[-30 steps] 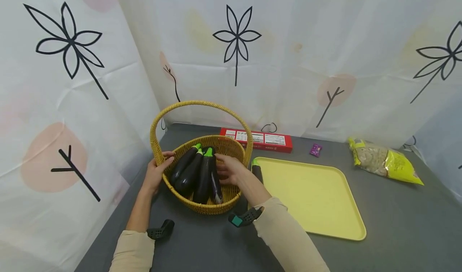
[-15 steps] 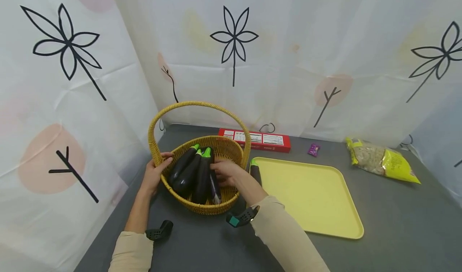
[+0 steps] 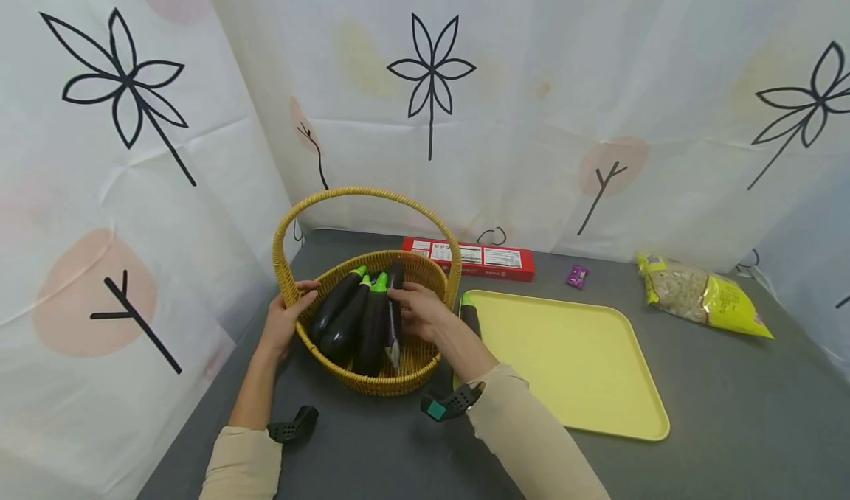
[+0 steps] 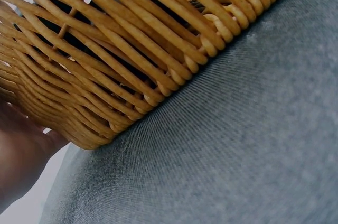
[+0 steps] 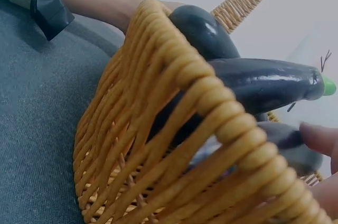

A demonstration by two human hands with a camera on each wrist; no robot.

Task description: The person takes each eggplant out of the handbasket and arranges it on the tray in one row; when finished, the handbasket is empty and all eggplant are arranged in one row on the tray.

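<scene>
My left hand (image 3: 283, 323) grips the coarse wicker basket (image 3: 392, 389) at its ten o'clock rim, while the fingers of my right hand (image 3: 427, 312) pinch a slim eggplant (image 3: 393, 327) inside, toward three o'clock, beside plumper, green-capped eggplants (image 3: 372, 330). I judge the step to be positioning it within the basket; the next move seems to call for a gentle, sure hold on that glossy, slippery skin.

2 hands (image 3: 285, 318) (image 3: 425, 311) forward, right apparently curled
</scene>
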